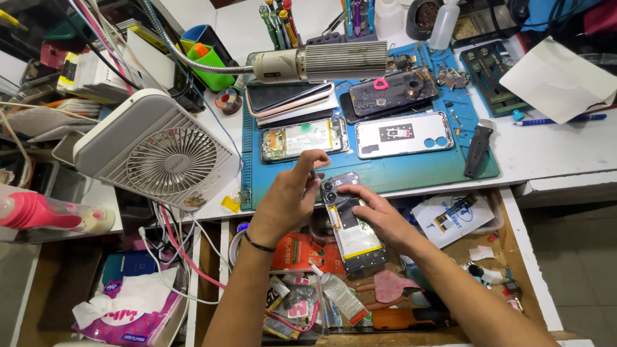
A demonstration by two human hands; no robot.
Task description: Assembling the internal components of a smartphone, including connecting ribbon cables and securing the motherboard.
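An opened smartphone (355, 226) with its back cover off, camera cluster and battery exposed, is held over an open drawer at the front edge of the blue work mat (411, 170). My right hand (379, 215) grips its right side, fingers resting near the camera end. My left hand (292, 193) is beside the phone's camera corner, thumb and forefinger pinched on a small dark part or tool tip too small to identify.
On the mat lie another opened phone (305, 138), a white back cover (403, 135), stacked phones (292, 99) and a dark phone frame (392, 90). A gooseneck lamp (321, 62) hangs above. A white fan (157, 148) stands left. The drawer (514, 257) holds tools, glue tube, packets.
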